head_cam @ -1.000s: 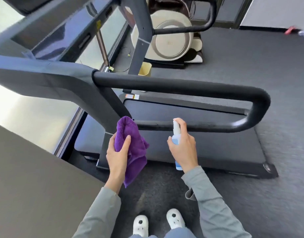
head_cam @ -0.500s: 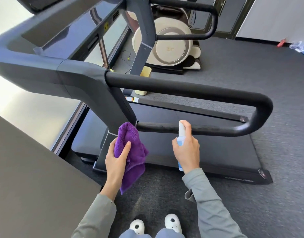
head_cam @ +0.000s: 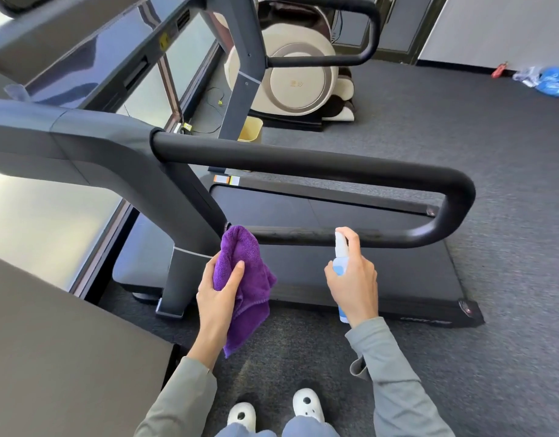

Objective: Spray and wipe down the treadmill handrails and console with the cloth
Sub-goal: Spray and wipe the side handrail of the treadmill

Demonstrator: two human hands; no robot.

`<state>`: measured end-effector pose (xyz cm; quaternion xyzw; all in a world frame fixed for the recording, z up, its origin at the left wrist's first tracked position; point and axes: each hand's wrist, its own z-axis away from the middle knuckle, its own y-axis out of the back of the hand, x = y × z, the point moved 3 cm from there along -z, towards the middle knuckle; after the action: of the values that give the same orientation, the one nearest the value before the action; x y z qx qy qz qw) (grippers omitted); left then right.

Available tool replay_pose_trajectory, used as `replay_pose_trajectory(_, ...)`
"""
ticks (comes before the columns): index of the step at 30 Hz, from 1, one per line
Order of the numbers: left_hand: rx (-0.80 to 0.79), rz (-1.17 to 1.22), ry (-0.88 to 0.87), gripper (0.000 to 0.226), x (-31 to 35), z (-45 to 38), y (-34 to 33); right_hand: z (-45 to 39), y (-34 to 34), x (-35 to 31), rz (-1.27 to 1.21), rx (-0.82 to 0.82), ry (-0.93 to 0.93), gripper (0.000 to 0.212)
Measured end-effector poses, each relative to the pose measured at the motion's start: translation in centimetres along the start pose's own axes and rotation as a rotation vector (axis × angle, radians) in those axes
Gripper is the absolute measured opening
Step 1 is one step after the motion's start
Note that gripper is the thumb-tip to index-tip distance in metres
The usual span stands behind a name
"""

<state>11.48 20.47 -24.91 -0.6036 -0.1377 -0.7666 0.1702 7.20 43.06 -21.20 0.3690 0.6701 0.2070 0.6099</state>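
Note:
A black looped handrail (head_cam: pixel 303 162) of the treadmill runs across the middle of the head view, its lower bar (head_cam: pixel 382 239) just beyond my hands. My left hand (head_cam: pixel 216 298) grips a bunched purple cloth (head_cam: pixel 243 279), whose top touches the spot where the lower bar meets the grey upright (head_cam: pixel 183 197). My right hand (head_cam: pixel 353 285) holds a small blue spray bottle (head_cam: pixel 340 263) upright, its white nozzle close under the lower bar, a finger on top. The console (head_cam: pixel 82 55) slopes away at the upper left.
The treadmill deck (head_cam: pixel 350 279) lies on grey carpet ahead of my white shoes (head_cam: pixel 306 405). A grey tabletop (head_cam: pixel 51 357) fills the lower left. A second handrail (head_cam: pixel 363 29), a cream massage chair (head_cam: pixel 294 77) and a yellow bin (head_cam: pixel 251 129) stand behind.
The view has tilted up slightly. Both hands kept their grips and stayed near the lower bar; the cloth still sits at the bar's left end.

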Motion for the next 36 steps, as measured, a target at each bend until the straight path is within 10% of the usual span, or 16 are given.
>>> replay_pose_trajectory(36, -0.016, -0.021, -0.009, 0.036, 0.0, 1.5, -6.5, -1.0, 7.6, 7.7, 0.021, 0.179, -0.072, 0.070)
